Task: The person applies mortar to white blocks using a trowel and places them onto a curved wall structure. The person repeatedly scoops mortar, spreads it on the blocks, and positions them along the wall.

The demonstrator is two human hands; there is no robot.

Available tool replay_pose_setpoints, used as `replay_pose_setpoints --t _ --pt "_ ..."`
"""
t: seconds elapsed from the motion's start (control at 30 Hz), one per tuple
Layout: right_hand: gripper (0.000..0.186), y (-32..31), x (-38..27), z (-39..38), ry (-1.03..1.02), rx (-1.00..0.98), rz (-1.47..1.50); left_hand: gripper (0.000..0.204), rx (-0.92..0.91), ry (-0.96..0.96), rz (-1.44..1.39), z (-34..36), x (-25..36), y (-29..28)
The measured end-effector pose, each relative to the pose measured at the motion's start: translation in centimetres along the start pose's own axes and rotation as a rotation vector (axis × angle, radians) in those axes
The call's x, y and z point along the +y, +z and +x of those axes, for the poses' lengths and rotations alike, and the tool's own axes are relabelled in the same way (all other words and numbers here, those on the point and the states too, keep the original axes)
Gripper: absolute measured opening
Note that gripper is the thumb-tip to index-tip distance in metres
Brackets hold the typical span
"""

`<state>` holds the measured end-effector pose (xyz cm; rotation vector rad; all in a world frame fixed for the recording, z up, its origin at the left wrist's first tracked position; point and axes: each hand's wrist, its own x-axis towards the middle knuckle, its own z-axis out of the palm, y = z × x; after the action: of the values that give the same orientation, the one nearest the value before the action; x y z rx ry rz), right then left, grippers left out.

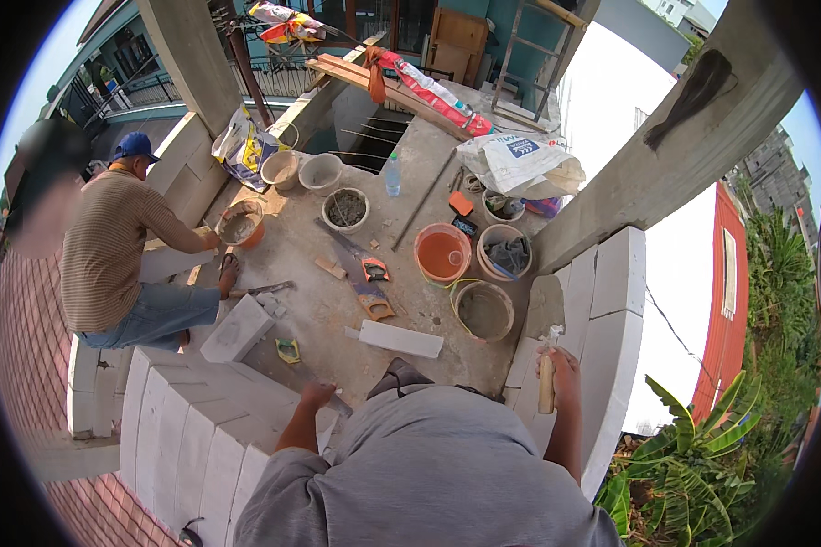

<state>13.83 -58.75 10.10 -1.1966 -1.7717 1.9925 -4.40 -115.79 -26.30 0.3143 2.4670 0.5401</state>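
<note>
My right hand is closed around the wooden handle of a trowel, beside the right-hand block wall. The trowel's grey, mortar-coloured blade end points away from me, with a whitish bit near the handle. Low on the left, my left hand is closed; what it holds, if anything, is hidden. Close to it lies a handsaw with a yellow-green handle. In front of me a white block rests on the concrete floor. Just beyond my right hand stands a bucket of grey mortar.
A co-worker in a blue cap crouches at left, holding a bucket. An orange-handled saw lies mid-floor. Near it are a reddish-water bucket and a loose block. A floor opening lies behind; a concrete column leans in at right.
</note>
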Motion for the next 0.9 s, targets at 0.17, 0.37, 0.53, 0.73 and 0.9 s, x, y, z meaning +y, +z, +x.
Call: replay_pose_setpoints --t 0.17,0.37,0.53,0.73,0.9 --pt "0.034 -3.2 2.1 -2.0 0.03 0.102 0.013 0.059 -0.294 -0.11 -0.122 0.2 6.6 -1.0" --pt "0.038 -2.9 2.4 -3.3 0.036 0.084 0.016 0.065 -0.209 -0.023 0.097 -0.3 2.4 5.3" --pt "0.039 -1.7 0.5 2.5 0.045 0.078 0.103 0.06 -0.598 0.04 -0.25 2.2 14.0 2.5" --pt "0.034 -2.0 2.9 6.0 0.147 0.051 0.293 0.095 -0.647 -0.105 -0.482 1.6 21.9 0.7" --pt "0.03 -4.1 11.9 12.9 0.328 0.086 0.089 0.109 -0.732 -0.238 -0.341 1.0 25.2 3.1"
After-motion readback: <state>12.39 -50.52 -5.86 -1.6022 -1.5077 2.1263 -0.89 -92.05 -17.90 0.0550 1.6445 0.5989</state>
